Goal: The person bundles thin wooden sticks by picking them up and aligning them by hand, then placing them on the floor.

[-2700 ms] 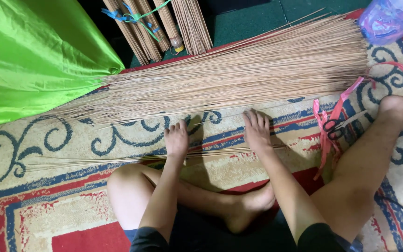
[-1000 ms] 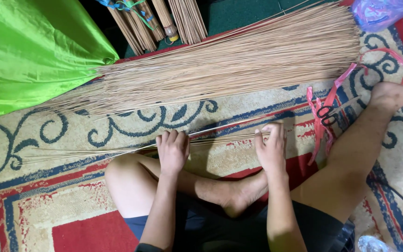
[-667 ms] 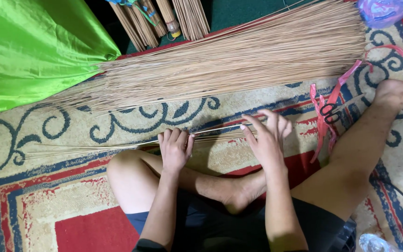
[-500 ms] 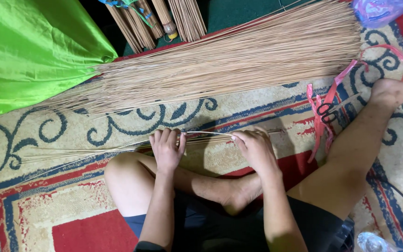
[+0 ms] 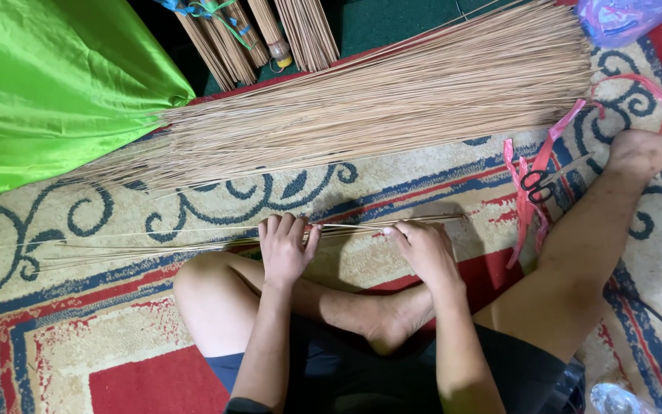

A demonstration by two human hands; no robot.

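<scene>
A thin bundle of long tan sticks (image 5: 155, 244) lies across the patterned carpet just in front of my crossed legs. My left hand (image 5: 285, 249) rests palm down on its middle, fingers spread a little over the sticks. Close to the bundle's right end, my right hand (image 5: 421, 249) pinches the sticks between its curled fingers. Farther from me lies a big heap of the same sticks (image 5: 377, 103), fanned from narrow tips at the left to thick ends at the right.
A bright green cloth (image 5: 47, 84) covers the top left. Tied stick bundles (image 5: 254, 31) stand behind the heap. Black-handled scissors (image 5: 536, 184) and pink plastic strips (image 5: 526, 207) lie at the right by my foot (image 5: 641, 153). A purple plastic bag (image 5: 622, 19) is at the top right.
I have drawn sticks from the heap's edge back to the small bundle by my legs. My right hand went from flat fingers to a pinch on the bundle's right end.
</scene>
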